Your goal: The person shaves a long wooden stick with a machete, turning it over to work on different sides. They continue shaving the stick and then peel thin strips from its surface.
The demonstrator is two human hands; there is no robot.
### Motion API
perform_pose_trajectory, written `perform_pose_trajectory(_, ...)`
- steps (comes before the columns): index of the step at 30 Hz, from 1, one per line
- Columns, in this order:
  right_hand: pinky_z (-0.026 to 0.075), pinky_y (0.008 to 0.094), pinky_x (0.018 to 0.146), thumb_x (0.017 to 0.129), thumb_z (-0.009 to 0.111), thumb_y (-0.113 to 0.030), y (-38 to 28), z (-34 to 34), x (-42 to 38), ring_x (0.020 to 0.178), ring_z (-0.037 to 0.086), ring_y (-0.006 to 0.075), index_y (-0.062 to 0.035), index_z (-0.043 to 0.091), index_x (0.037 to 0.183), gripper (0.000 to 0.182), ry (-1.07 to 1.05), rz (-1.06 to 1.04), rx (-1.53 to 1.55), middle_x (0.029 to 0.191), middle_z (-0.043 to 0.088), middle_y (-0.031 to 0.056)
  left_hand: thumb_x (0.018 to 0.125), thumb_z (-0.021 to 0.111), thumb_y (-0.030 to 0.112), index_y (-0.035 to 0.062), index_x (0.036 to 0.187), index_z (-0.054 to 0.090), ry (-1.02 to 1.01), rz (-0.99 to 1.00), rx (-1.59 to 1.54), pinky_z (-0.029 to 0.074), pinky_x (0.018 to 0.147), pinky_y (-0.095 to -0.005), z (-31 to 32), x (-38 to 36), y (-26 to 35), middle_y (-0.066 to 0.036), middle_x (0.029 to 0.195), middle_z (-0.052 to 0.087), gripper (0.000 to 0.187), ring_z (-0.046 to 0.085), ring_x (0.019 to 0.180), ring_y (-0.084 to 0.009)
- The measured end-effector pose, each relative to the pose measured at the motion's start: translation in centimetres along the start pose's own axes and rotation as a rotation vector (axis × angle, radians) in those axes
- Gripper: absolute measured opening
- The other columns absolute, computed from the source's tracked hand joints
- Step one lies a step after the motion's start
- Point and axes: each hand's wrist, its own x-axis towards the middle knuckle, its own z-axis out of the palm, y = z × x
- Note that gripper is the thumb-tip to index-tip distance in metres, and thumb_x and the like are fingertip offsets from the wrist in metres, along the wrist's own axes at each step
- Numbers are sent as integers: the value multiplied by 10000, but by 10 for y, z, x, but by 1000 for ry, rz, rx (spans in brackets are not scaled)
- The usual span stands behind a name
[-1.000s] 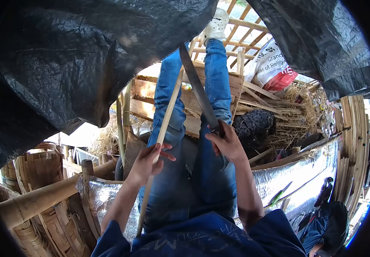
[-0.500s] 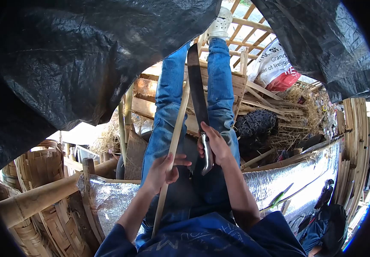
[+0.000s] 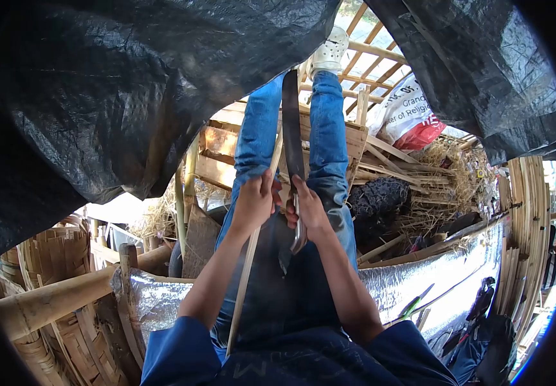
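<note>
I sit with both legs in blue jeans [image 3: 319,138] stretched out ahead. My left hand [image 3: 253,202] grips a long thin bamboo strip [image 3: 244,289] that runs from beside my waist up between my legs. My right hand [image 3: 308,209] holds a long dark machete [image 3: 290,125] by its metal handle, blade pointing away from me and lying against the strip. The two hands are close together over my thighs. A white shoe [image 3: 328,46] shows on my right foot.
Black plastic sheeting [image 3: 130,90] hangs overhead. A thick bamboo pole [image 3: 53,299] and woven bamboo baskets [image 3: 65,244] stand at left. Silver foil sheet [image 3: 432,276], straw, a dark woven lump [image 3: 381,196] and a white-and-red sack [image 3: 410,109] lie at right. Bamboo slats [image 3: 532,212] lean far right.
My left hand has slid up the bamboo strip toward my right hand. The machete swung from a slant to nearly parallel with the strip, and both hands drew together.
</note>
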Motion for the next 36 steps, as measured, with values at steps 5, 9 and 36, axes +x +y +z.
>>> perform_pose_trajectory(5, 338, 285, 365, 933, 484, -427, 5, -12, -22, 382, 418, 143, -83, 487, 800, 370, 15, 10, 53, 518, 425, 32, 993, 323, 463, 15, 832, 547, -137, -84, -402, 335, 369, -231, 5, -8, -13, -47, 556, 544, 526, 445, 388, -86)
perform_pose_trajectory(9, 353, 285, 360, 925, 507, -382, 1, -28, -22, 368, 422, 151, -81, 487, 802, 325, 165, -124, 15, 504, 438, 39, 975, 348, 503, 28, 835, 541, -240, -130, -734, 299, 349, -217, 14, -21, -14, -35, 539, 514, 531, 402, 371, -70)
perform_pose_trajectory(36, 383, 334, 492, 796, 700, -306, -31, -69, -42, 474, 497, 176, -10, 621, 846, 311, 326, -610, -1072, 541, 530, 99, 1003, 374, 286, 12, 1003, 455, -229, -232, -390, 331, 381, -212, 5, -81, -4, -31, 685, 485, 286, 437, 426, -69)
